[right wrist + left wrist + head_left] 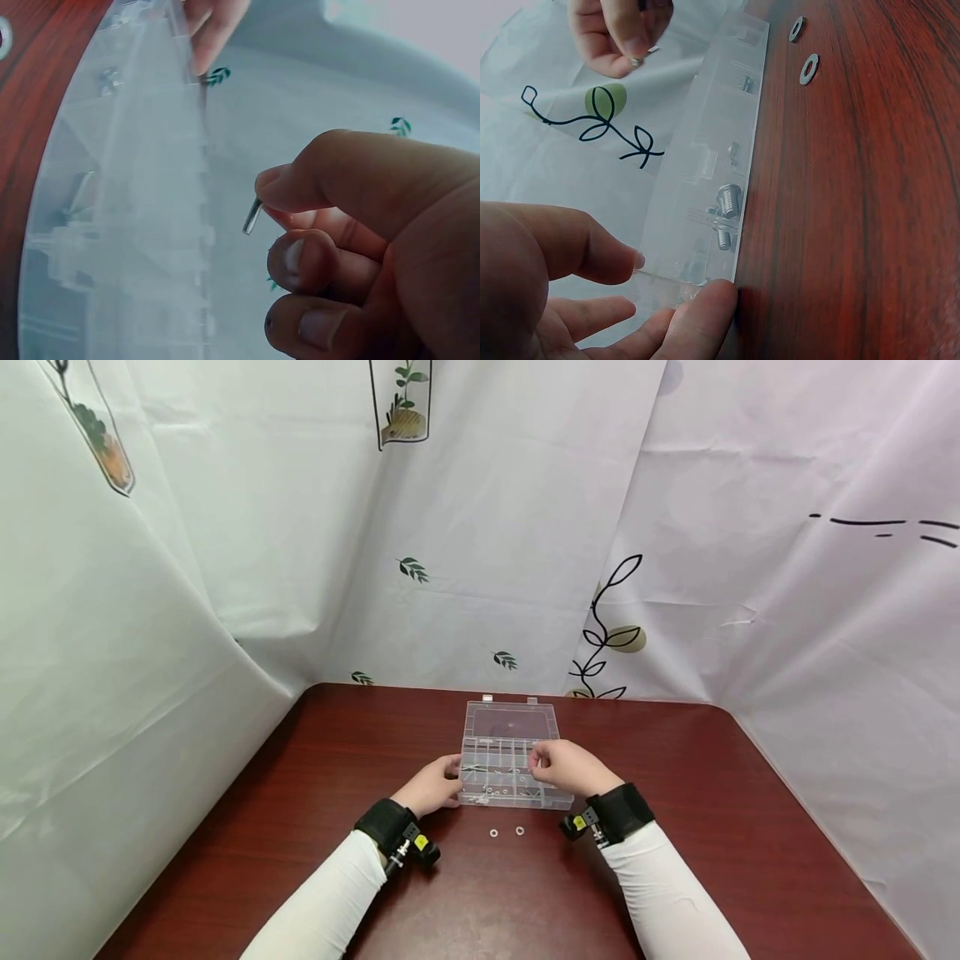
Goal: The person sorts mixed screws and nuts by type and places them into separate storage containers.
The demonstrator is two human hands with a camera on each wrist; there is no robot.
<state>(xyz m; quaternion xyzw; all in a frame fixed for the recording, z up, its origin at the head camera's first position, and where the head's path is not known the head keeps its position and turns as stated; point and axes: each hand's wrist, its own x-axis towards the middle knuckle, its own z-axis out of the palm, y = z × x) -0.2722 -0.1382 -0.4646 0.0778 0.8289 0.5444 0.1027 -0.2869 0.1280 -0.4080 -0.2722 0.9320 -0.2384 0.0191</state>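
Note:
A clear plastic compartment box [517, 802] lies on the table with its lid [512, 721] folded open toward the back. At its left end my left hand [427, 789] grips the corner, thumb on the upper edge and fingers lower down. Over the right part of the box, my right hand [573, 766] pinches a small metal screw [253, 219] between thumb and forefinger; its thin shaft sticks out, while the fingers partly hide the rest. Through the front wall, several loose bolts [728, 201] and other small metal parts show in the compartments.
Two flat metal washers, a nearer one [804, 79] and another [793, 36], lie on the dark red wooden table [480, 902] in front of the box. White printed cloth [480, 527] hangs behind and along both sides of the table.

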